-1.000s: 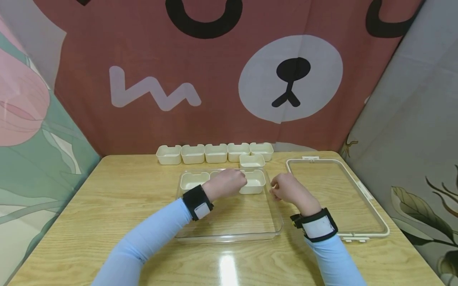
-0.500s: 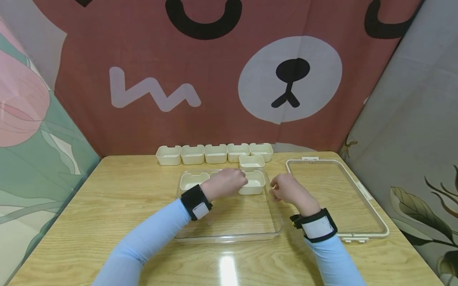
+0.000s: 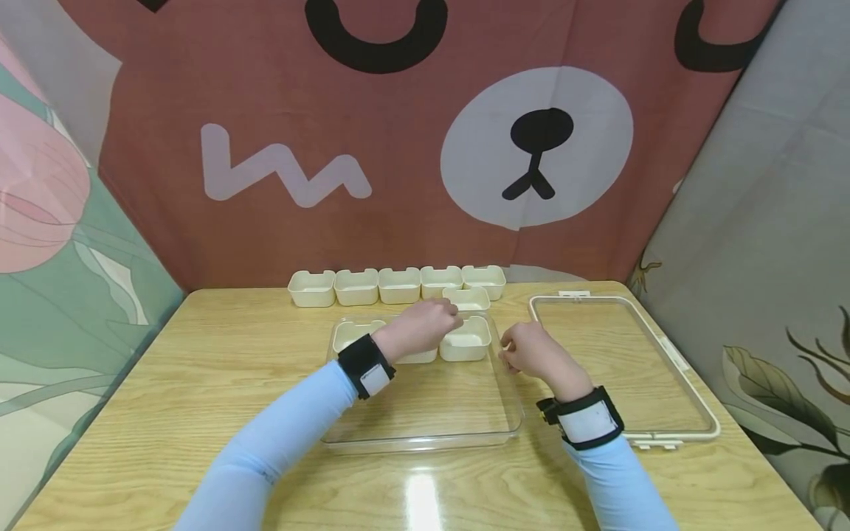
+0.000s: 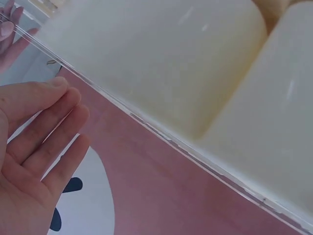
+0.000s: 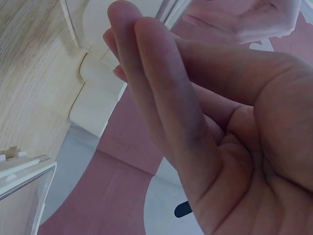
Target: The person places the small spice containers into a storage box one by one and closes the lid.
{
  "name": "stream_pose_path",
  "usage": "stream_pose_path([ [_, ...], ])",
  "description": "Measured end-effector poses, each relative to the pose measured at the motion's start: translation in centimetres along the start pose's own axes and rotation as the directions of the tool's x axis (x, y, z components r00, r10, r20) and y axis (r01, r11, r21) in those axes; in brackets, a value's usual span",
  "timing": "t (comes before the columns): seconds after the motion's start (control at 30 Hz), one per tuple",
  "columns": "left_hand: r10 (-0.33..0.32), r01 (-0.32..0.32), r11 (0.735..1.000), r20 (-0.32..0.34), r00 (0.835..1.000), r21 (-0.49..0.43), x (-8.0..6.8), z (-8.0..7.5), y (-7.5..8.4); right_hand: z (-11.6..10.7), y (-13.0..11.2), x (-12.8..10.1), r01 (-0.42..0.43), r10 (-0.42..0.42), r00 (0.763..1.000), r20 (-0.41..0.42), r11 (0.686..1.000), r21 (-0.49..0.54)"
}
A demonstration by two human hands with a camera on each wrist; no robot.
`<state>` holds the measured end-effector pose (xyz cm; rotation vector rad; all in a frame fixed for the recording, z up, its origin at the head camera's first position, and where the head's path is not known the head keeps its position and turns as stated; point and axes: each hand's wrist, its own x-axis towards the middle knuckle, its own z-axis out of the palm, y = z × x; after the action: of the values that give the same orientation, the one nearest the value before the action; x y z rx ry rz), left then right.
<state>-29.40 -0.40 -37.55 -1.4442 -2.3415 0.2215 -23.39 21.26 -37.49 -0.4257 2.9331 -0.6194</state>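
Three cream cups stand in a row at the far side of a clear tray (image 3: 425, 444): a left cup (image 3: 355, 335), a middle cup (image 3: 420, 357) partly covered by my left hand, and a right cup (image 3: 466, 341). My left hand (image 3: 420, 326) is above the middle cup; in the left wrist view its fingers (image 4: 54, 132) are loosely extended, holding nothing, beside the tray's clear rim. At the tray's right wall is my right hand (image 3: 539, 355). The right wrist view shows its fingers (image 5: 161, 78) nearly straight with no thing between them.
Several cream cups (image 3: 358, 287) line the table's back edge, with one more cup (image 3: 467, 299) just in front of them, behind the tray. A clear lid with a white frame (image 3: 687, 376) lies on the right of the wooden table (image 3: 219, 361).
My left hand has risen and shifted away from the middle cup, uncovering its front. My right hand stays in place at the tray's right side.
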Motion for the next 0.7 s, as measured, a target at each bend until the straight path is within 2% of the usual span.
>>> stream_pose_path([
  [0.27,-0.043,0.042,0.999,-0.054,0.998,-0.011,1.0,0.8,-1.1,0.1,-0.1,0.1,-0.002,0.002,1.000,-0.008,1.000,-0.013],
  [0.43,-0.058,0.058,0.998,-0.040,0.998,0.018,1.5,0.9,-1.7,0.1,0.0,0.0,-0.003,0.003,1.000,-0.011,1.000,-0.001],
  [0.7,-0.067,0.067,0.998,-0.017,0.998,0.015,2.6,1.0,-2.5,0.1,-0.1,0.0,-0.017,0.017,1.000,-0.009,1.000,0.002],
])
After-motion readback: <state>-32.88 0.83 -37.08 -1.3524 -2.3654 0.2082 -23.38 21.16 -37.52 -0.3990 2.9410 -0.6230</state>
